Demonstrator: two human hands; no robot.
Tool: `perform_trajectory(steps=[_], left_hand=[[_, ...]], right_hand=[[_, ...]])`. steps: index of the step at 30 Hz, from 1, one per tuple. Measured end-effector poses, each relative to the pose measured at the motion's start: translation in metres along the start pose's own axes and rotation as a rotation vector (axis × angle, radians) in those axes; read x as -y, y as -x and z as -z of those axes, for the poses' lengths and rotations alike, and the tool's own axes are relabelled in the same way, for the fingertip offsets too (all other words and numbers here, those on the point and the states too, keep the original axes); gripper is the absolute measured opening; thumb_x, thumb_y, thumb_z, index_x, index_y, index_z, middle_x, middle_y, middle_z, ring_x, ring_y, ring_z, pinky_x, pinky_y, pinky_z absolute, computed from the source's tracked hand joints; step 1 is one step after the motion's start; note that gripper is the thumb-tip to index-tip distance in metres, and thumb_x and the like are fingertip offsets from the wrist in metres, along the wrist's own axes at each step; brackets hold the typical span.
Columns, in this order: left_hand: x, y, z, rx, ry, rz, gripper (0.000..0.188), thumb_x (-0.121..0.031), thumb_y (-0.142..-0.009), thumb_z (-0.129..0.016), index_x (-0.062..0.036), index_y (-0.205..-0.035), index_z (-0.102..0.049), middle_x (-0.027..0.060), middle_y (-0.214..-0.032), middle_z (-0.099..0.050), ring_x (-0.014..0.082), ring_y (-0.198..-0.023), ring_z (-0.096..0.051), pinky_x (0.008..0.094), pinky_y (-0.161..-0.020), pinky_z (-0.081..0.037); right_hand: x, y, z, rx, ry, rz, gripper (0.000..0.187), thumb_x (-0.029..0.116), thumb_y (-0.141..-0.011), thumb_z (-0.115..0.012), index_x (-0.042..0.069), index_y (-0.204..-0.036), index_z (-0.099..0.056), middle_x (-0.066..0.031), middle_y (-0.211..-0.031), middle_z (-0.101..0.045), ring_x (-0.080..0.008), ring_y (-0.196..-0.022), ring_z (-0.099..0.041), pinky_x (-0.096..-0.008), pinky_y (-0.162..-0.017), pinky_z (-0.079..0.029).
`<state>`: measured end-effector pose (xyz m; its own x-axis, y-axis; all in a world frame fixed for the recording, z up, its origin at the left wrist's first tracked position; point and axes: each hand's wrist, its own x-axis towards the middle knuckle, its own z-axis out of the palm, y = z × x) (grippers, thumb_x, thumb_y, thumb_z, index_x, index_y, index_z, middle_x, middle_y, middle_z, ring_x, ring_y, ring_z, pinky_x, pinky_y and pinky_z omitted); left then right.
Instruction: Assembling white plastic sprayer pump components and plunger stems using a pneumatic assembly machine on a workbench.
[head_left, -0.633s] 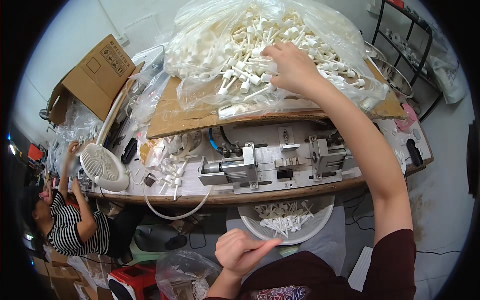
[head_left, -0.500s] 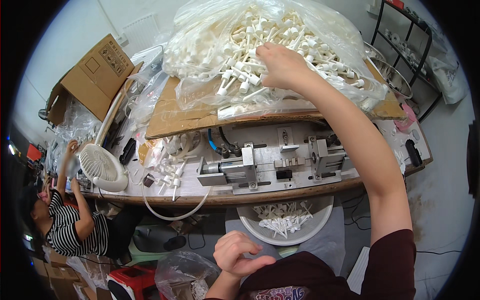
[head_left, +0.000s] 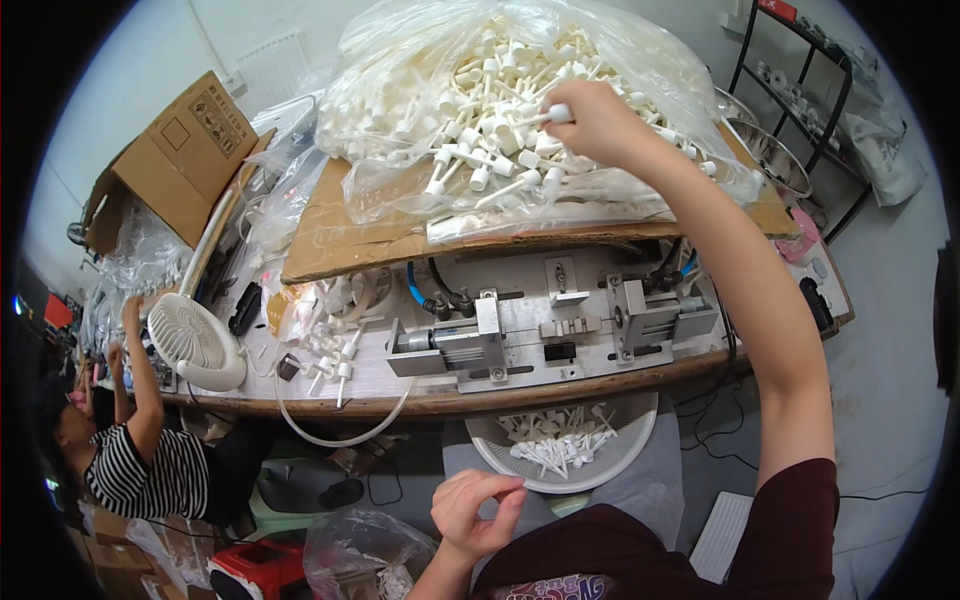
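Observation:
At the bag's front right, my right hand [head_left: 600, 122] pinches a white plastic stick with a cylindrical head [head_left: 560, 113]; its stem points left over the pile. Many similar white plastic sticks [head_left: 500, 125] lie heaped in the large clear plastic bag [head_left: 400, 60]. My left hand [head_left: 472, 512] hovers low in front of my body, fingers curled and thumb close to the index finger, with nothing visible in it. Past it, a white basket [head_left: 482, 452] on my lap holds more of these sticks. A metal clamping fixture [head_left: 560, 350] stands on the table beneath the bag.
Cardboard [head_left: 350, 235] under the bag overhangs the fixture. Several loose white pieces [head_left: 345, 355], a clear hose [head_left: 330, 438] and a white fan [head_left: 195, 345] are on the left. Another person [head_left: 150, 465] works at far left. A black shelf [head_left: 810, 110] stands at right.
My right hand has shifted slightly right and now shows a white stick in its fingers. My left thumb has drawn nearer the index finger. The whole view has shifted slightly.

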<state>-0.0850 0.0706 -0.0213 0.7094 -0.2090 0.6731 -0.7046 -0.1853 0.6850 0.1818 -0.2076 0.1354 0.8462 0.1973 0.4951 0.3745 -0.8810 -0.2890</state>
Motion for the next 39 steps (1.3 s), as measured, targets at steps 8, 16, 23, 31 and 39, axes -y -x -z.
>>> perform_trajectory(steps=[8, 16, 23, 31, 39], left_hand=[[-0.013, -0.065, -0.017, -0.05, -0.121, 0.031, 0.032, 0.002, -0.079, -0.075, 0.0019, -0.11, -0.067, 0.0135, -0.095, -0.072, 0.0205, -0.094, -0.068, 0.0291, -0.071, -0.054], [-0.005, -0.104, -0.03, 0.147, -0.13, -0.206, 0.051, 0.0, -0.069, -0.084, -0.0004, -0.118, -0.071, 0.0139, -0.11, -0.069, 0.0235, -0.094, -0.067, 0.0329, -0.076, -0.056], [-0.002, -0.078, -0.046, 0.181, -0.132, 0.044, 0.043, 0.002, -0.068, -0.083, -0.0016, -0.11, -0.074, 0.0094, -0.099, -0.067, 0.021, -0.082, -0.067, 0.0317, -0.071, -0.055], [0.037, -0.078, -0.068, 0.314, -0.587, -0.085, 0.03, -0.011, -0.075, -0.08, -0.0065, -0.104, -0.075, 0.0047, -0.117, -0.073, 0.0189, -0.07, -0.066, 0.0294, -0.062, -0.051], [0.039, -0.087, -0.067, 0.363, -0.6, -0.063, 0.03, -0.008, -0.075, -0.078, -0.0028, -0.105, -0.075, 0.0074, -0.117, -0.073, 0.0143, -0.061, -0.064, 0.0278, -0.059, -0.047]], right_hand=[[-0.003, 0.04, 0.047, -0.163, -0.903, -0.323, 0.037, 0.021, -0.092, -0.071, -0.009, -0.113, -0.065, -0.0033, -0.073, -0.065, -0.0089, -0.069, -0.06, -0.023, -0.069, -0.049], [0.078, 0.176, 0.016, 0.153, -1.472, -0.57, 0.025, 0.01, -0.095, -0.067, -0.008, -0.113, -0.067, -0.0049, -0.072, -0.066, -0.0098, -0.063, -0.062, -0.023, -0.06, -0.05], [0.069, 0.227, -0.006, -0.24, -1.123, -0.559, 0.025, 0.004, -0.097, -0.062, -0.009, -0.118, -0.064, -0.0109, -0.085, -0.069, -0.0127, -0.066, -0.065, -0.0253, -0.059, -0.054], [0.07, 0.259, -0.004, -0.189, -1.273, -0.683, 0.027, 0.011, -0.099, -0.061, -0.01, -0.115, -0.064, -0.0161, -0.091, -0.071, -0.0157, -0.061, -0.066, -0.0264, -0.056, -0.054], [0.065, 0.268, -0.006, -0.087, -1.418, -0.784, 0.028, 0.013, -0.099, -0.059, -0.011, -0.112, -0.064, -0.0169, -0.089, -0.072, -0.017, -0.057, -0.065, -0.0266, -0.052, -0.053]])
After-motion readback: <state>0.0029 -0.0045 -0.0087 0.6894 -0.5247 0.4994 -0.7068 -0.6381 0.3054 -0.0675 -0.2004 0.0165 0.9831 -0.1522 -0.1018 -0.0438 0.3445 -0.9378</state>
